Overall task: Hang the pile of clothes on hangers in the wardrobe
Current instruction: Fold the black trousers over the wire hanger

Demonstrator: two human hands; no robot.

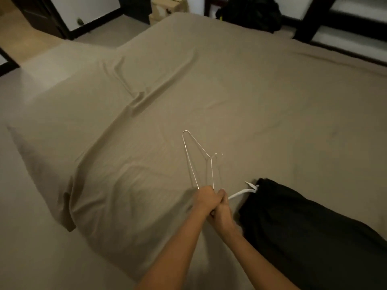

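A thin wire hanger (pixel 198 162) stands tilted above the bed sheet (pixel 251 97), its lower end gripped, its far shoulder pointing away and its small hook curling to the right. Just right of the hanger, a black garment (pixel 293 231) lies flat on the sheet, with a white drawstring (pixel 240 192) trailing from its near-left corner toward the hanger

Thin shiny metal wire hanger (pixel 198 162), matt beige cloth bedsheet (pixel 251 97), matt black garment (pixel 293 227).

A tan sheet (pixel 230 84) covers the bed — beyond it, a cardboard box (pixel 167 6) and a black bag (pixel 251 12).
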